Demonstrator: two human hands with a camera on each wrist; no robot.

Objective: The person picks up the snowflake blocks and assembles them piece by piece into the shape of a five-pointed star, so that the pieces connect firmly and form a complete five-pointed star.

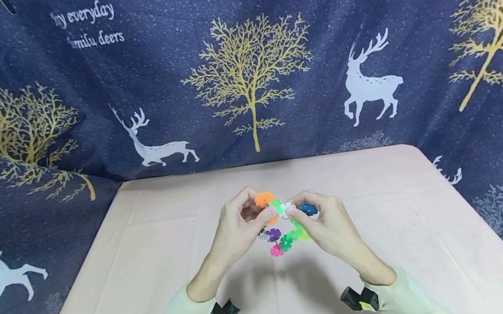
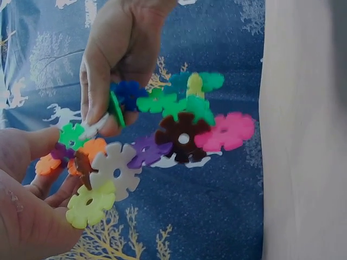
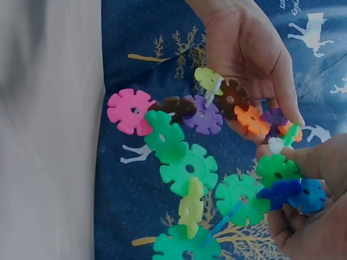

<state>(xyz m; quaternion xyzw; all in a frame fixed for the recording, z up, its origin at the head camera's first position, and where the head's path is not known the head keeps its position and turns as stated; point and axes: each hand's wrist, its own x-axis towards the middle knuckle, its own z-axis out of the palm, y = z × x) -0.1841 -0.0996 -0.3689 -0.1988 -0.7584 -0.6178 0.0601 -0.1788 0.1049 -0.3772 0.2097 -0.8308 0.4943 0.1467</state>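
A chain of notched plastic snowflake discs [image 1: 285, 242] in many colours hangs in a loop between two hands, above the table. At one end, the left hand [image 1: 236, 226] pinches a green disc [image 2: 71, 136], with orange discs [image 3: 252, 119] and a purple one beside its fingers. Facing it, the right hand [image 1: 331, 223] holds a white disc [image 1: 287, 209] between thumb and finger, right against the green one. Blue discs [image 3: 307, 196] lie by the right hand's curled fingers. Brown, purple and pink discs [image 2: 225, 132] form the lower part of the loop.
A table with a pale pink cover [image 1: 153, 272] lies under the hands and carries their shadows. Behind it hangs a dark blue cloth [image 1: 153, 75] printed with deer and golden trees. Small black cameras [image 1: 223, 312] are strapped at both wrists.
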